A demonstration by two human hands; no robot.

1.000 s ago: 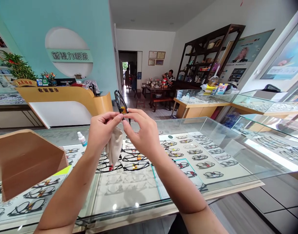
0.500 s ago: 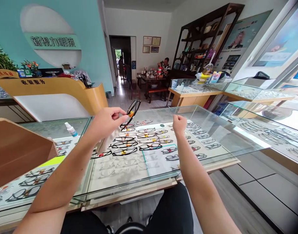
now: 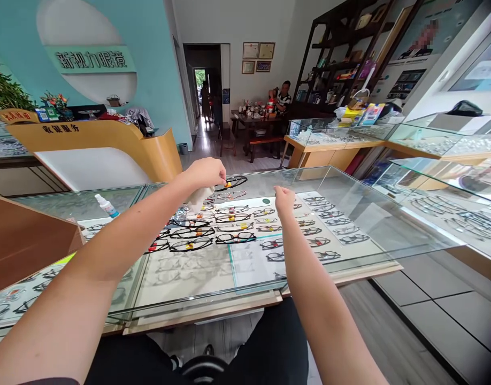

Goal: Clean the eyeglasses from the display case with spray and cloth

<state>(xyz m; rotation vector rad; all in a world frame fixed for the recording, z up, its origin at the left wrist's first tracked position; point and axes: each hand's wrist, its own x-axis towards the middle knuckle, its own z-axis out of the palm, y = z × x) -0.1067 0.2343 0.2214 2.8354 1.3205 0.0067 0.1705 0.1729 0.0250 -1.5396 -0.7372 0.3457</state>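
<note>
My left hand [image 3: 207,172] reaches over the far part of the glass counter, its fingers pinched on a pair of black-framed eyeglasses [image 3: 236,182] with an orange tag. A pale cloth [image 3: 199,200] hangs beneath the same hand. To the right, my right hand [image 3: 284,200] is raised above the counter with its fingers curled closed; what they hold, if anything, is hidden. Rows of eyeglasses, such as a black pair [image 3: 235,238] at the front, lie below both hands on the glass display case [image 3: 181,297].
A white spray bottle [image 3: 106,205] stands on the counter at left, near a brown wooden panel [image 3: 29,243]. More glass display cases [image 3: 442,182] line the right side. Beyond, a person [image 3: 283,96] sits at a dark table [image 3: 261,122].
My left hand has moved right and away with the eyeglasses, which have turned from steeply tilted to nearly level. My right hand is slightly further left. The camera view has shifted a little.
</note>
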